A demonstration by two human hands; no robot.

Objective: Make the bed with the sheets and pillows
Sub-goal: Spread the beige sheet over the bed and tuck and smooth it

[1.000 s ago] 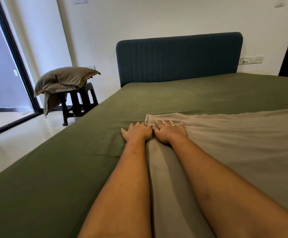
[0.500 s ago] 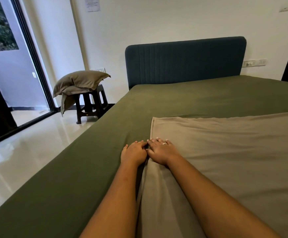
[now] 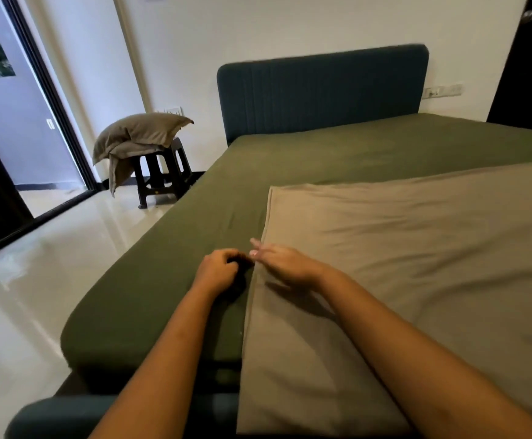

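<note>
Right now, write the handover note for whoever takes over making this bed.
Left hand: fingers curled on the green sheet; whether it pinches fabric is unclear.
Right hand: open, fingers straight, at the left edge of the beige sheet.
Pillows: piled on the black stool beside the headboard, off the bed.
Done: green sheet covers the mattress; beige sheet laid over it, lightly wrinkled.
Left: smooth and square the beige sheet, then bring the pillows to the headboard end.

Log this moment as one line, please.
left hand: fingers curled over green sheet, grip unclear | right hand: fingers straight at beige sheet edge | pillows: on stool
</note>
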